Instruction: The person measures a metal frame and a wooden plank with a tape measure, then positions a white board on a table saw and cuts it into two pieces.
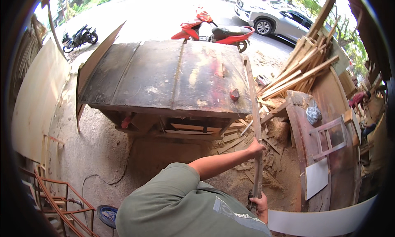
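Note:
A long, narrow bar clamp (256, 126) runs along the right side of a worn, dark-stained workbench (152, 78), its far end by the bench's back right corner. My left hand (256, 148) reaches across my body and is closed around the bar's middle, just past the bench's near edge. Close to my body, my right hand (261, 205) grips the near end, beside a dark metal fitting (250, 200). On the bench top lies a small red and black object (234, 95), its kind unclear. Below the top, an open shelf holds boards.
Wood offcuts (234, 143) and sawdust litter the ground right of the bench. Lumber (302, 70) is piled beyond. A second table (304, 146) carries a small wooden frame (328, 137). Leaning sheets stand left. A red scooter (214, 31) is parked behind; another person (358, 99) is far right.

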Tool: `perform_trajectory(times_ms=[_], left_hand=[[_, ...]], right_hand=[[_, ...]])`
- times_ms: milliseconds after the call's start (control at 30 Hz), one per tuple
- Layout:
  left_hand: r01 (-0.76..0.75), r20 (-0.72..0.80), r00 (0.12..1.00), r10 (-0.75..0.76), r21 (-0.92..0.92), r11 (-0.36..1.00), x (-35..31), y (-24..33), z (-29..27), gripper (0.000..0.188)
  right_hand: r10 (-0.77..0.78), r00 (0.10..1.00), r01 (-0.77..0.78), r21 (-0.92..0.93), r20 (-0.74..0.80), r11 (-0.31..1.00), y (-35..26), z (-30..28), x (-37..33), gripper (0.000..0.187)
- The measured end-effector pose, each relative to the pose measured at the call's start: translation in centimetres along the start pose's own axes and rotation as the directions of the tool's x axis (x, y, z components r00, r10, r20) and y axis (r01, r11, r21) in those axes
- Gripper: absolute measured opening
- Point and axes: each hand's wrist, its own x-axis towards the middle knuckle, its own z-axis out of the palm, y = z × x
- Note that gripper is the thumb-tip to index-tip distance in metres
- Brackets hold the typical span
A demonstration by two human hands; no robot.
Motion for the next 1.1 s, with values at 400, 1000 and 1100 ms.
perform_trajectory(times_ms=[400,1000,1100], left_hand=[[-0.246,-0.037,0.969,0.246,-0.297,0.923,1.2,8.1,-14.8,0.124],[0.317,-0.828,0.429,0.361,0.513,0.798,-15.3,-6.9,-44.7,0.039],[0.48,-0.97,0.153,0.188,0.239,0.844,-22.7,-12.1,-47.0,0.046]], right_hand=[[-0.044,0.999,0.044,0.064,-0.008,0.997,-9.7,11.6,5.2,0.042],[-0.058,0.966,0.079,-0.075,0.25,0.994,-19.7,25.9,39.5,0.037],[-0.207,0.965,0.257,-0.407,0.162,0.877,-21.3,28.6,42.2,0.056]])
